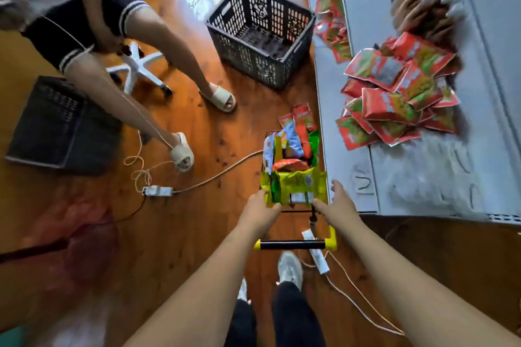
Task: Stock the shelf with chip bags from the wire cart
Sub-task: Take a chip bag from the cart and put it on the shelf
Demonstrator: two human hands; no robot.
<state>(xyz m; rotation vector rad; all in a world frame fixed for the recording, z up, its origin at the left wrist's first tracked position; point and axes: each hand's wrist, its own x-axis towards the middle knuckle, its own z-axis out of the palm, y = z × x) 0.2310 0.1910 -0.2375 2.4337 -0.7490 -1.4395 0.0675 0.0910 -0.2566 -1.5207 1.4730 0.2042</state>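
A small wire cart [296, 210] with a black and yellow handle [294, 245] stands on the wooden floor, packed with chip bags in red, blue and green. On top at its near end lies a yellow-green chip bag [296, 184]. My left hand [262, 207] grips that bag's left edge. My right hand [337, 201] holds its right edge, thumb raised beside the cart. To the right runs the grey shelf [423, 172], carrying a heap of red chip bags [394, 93] and a row of smaller red packets [331, 17] along its edge.
A dark plastic crate [262, 34] sits on the floor beyond the cart; another crate [53, 124] lies at the left. A second person in sandals [217, 97] stands by a white chair base [138, 65]. Power strips [158, 191] and cables cross the floor.
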